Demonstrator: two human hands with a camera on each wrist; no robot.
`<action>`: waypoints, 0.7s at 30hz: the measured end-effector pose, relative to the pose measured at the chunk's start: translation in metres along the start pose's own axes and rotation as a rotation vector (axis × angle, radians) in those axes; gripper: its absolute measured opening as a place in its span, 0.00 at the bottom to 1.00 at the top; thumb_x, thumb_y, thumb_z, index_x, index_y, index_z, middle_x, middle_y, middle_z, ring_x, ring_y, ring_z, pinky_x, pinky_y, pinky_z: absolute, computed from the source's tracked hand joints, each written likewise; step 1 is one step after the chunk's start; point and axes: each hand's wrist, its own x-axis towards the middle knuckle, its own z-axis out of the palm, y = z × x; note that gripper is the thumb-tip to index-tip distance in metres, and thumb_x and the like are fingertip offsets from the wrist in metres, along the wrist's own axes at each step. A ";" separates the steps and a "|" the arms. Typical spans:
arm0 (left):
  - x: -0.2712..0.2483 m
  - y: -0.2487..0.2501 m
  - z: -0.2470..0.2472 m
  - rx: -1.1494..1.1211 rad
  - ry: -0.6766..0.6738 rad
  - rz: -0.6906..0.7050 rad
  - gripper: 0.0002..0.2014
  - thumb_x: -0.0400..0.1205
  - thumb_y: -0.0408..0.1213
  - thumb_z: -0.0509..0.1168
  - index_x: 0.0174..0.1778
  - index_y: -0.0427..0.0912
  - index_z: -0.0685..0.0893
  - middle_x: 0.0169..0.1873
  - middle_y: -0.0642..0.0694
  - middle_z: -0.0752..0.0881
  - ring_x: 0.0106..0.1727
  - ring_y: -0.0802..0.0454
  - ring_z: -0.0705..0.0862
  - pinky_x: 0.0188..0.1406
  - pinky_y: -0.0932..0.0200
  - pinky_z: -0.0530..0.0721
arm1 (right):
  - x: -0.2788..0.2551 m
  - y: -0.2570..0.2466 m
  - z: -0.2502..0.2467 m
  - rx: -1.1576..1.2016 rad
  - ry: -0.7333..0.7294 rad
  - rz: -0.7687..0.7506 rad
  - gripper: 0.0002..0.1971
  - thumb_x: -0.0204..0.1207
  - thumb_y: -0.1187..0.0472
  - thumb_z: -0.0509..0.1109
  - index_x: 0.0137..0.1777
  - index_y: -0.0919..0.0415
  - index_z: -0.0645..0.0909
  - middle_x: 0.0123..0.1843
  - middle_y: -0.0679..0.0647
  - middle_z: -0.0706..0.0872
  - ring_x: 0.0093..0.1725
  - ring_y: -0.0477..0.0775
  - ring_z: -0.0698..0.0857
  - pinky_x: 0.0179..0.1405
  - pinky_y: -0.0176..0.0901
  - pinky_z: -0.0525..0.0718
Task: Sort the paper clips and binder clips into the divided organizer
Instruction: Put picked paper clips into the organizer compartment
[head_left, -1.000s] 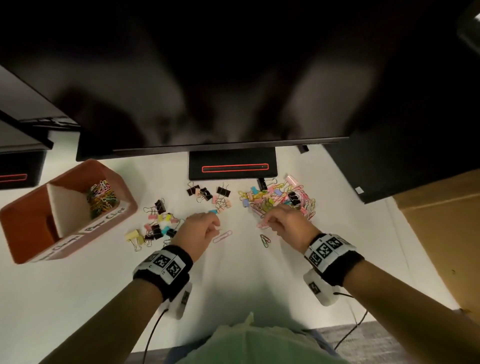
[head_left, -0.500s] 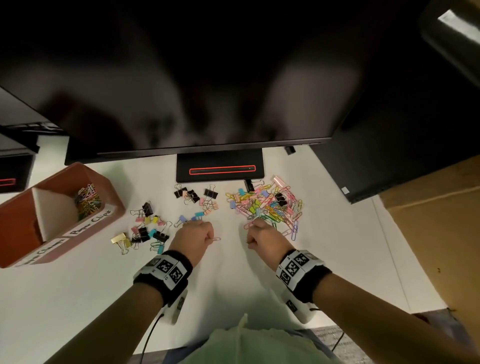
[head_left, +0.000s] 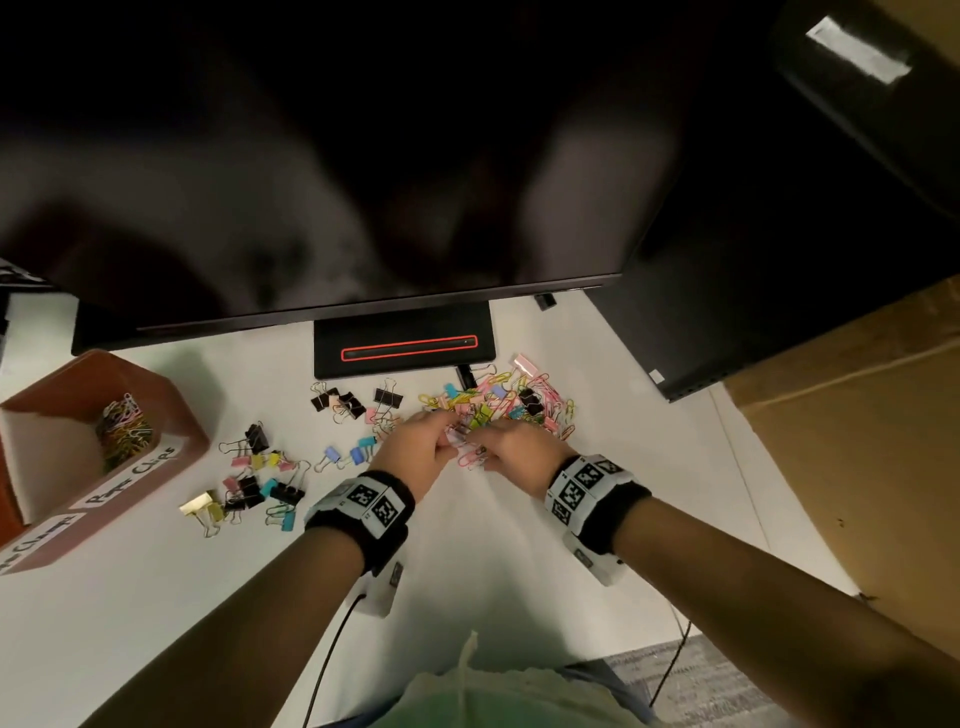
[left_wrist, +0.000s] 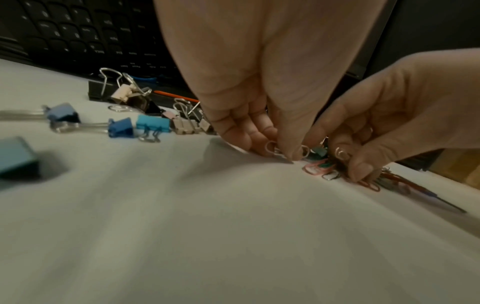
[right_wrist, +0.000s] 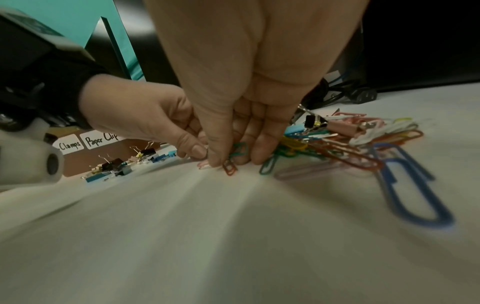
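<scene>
Both hands moved forward and together since half a second ago: they were fists apart on the bare table, now they meet at the near edge of the paper clip pile.

Left hand pinches a pale paper clip between thumb and fingertips, tips down at the table. Right hand has fingers curled down into the near clips; thumb and fingers close on a small red paper clip with a green one just behind it. Knuckles of the two hands are almost touching.

Paper clip pile sits just beyond the hands, mixed colours, with a few binder clips tangled in. One large blue paper clip lies at the pile's right near edge.

Left of the hands: loose binder clips scattered on the table in black, pink, yellow, blue and gold. A second small group of black binder clips lies farther back, near the monitor base.

Far left: brown organizer with a divider. Front labels read "Paper Clips" and "Clamps". The paper clip compartment already holds a heap of coloured clips. Can't see into the other compartment.

Behind everything: monitor stand base with a red outline, dark screen above it.
</scene>
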 end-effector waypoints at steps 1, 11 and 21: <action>0.002 0.000 0.001 0.004 0.006 -0.003 0.20 0.76 0.33 0.67 0.66 0.44 0.78 0.45 0.43 0.84 0.42 0.50 0.81 0.49 0.56 0.81 | 0.003 0.000 0.000 -0.018 0.003 0.011 0.23 0.78 0.64 0.66 0.73 0.57 0.72 0.64 0.65 0.82 0.62 0.64 0.81 0.63 0.54 0.80; 0.003 -0.011 0.000 0.023 0.047 0.002 0.09 0.77 0.34 0.68 0.52 0.38 0.85 0.49 0.42 0.78 0.49 0.47 0.80 0.53 0.59 0.76 | 0.004 0.005 0.003 -0.032 0.117 0.057 0.13 0.78 0.58 0.68 0.57 0.65 0.84 0.57 0.62 0.77 0.57 0.62 0.79 0.55 0.50 0.82; -0.008 -0.020 -0.005 0.200 -0.097 0.043 0.10 0.82 0.37 0.61 0.53 0.38 0.82 0.48 0.42 0.80 0.53 0.45 0.77 0.55 0.52 0.77 | -0.003 0.000 0.010 -0.100 0.084 0.026 0.10 0.77 0.60 0.67 0.55 0.61 0.83 0.53 0.59 0.86 0.57 0.62 0.80 0.54 0.52 0.81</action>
